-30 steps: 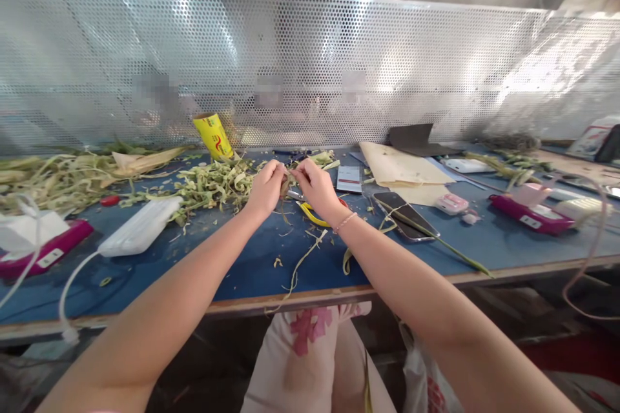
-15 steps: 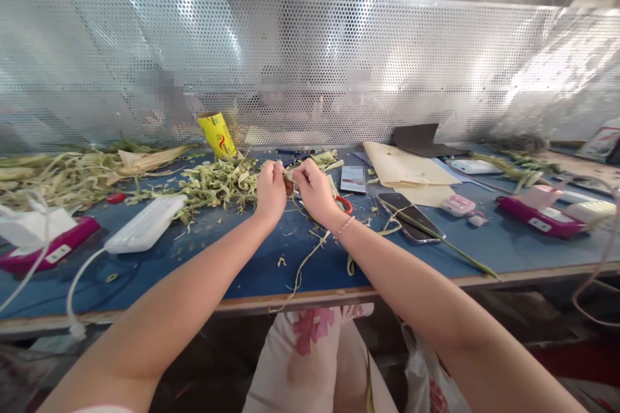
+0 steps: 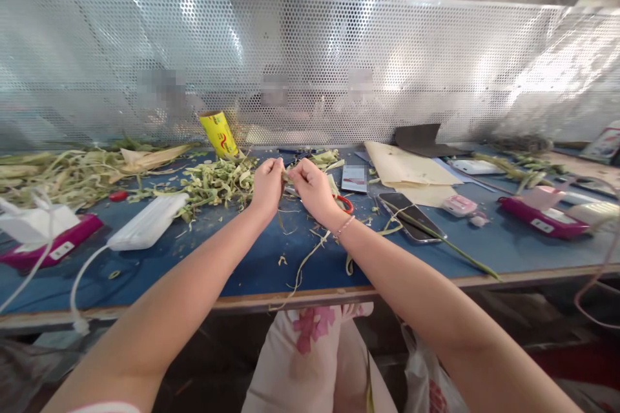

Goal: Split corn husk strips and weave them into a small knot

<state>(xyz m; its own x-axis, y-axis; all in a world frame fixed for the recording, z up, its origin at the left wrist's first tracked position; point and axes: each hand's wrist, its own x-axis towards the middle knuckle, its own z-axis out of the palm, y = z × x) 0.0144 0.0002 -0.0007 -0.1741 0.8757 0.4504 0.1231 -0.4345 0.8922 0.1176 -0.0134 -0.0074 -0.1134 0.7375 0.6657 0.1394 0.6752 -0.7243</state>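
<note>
My left hand (image 3: 268, 186) and my right hand (image 3: 312, 188) meet above the blue table, fingertips nearly touching. Both are closed in a pinch on a small pale green plant strip (image 3: 287, 176), mostly hidden by the fingers. Left of them lies a heap of curled green plant strips (image 3: 217, 182). Beside my right wrist shows a red loop handle (image 3: 345, 204), perhaps of scissors, its other end covered by the hand. A thin dry strand (image 3: 305, 264) trails over the table's front edge below the hands.
A yellow tube (image 3: 219, 133) stands tilted before the perforated metal screen (image 3: 310, 45). On the right lie a phone (image 3: 411, 218) with a long stem across it, beige paper (image 3: 402, 168) and a magenta power strip (image 3: 542, 218). A white power bank (image 3: 148, 222) with a cable lies left.
My left hand has shifted slightly left and tilted, its fingertips now more upright. My right hand stays nearly in place. The view has moved very slightly.
</note>
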